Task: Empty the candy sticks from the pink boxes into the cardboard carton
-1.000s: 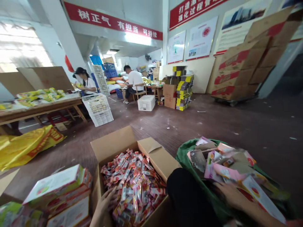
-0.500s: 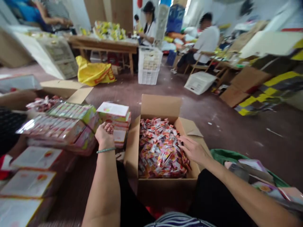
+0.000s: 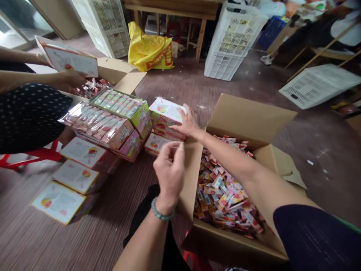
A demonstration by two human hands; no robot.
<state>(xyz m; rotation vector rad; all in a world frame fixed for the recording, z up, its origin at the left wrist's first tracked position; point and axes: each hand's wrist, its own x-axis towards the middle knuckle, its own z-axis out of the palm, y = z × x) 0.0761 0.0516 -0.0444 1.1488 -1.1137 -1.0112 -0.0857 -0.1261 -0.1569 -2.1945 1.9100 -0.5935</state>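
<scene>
Box (image 3: 166, 111) under right hand (image 3: 188, 126); carton edge adjacent

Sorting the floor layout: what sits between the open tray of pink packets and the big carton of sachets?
The head view shows a stack of white-lidded boxes; the right hand rests on it.

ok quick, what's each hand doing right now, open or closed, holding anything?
Left hand: fingers curled together, raised beside the cardboard box; whether it pinches anything cannot be told.
Right hand: open, resting on the top white carton of the stack.
</scene>
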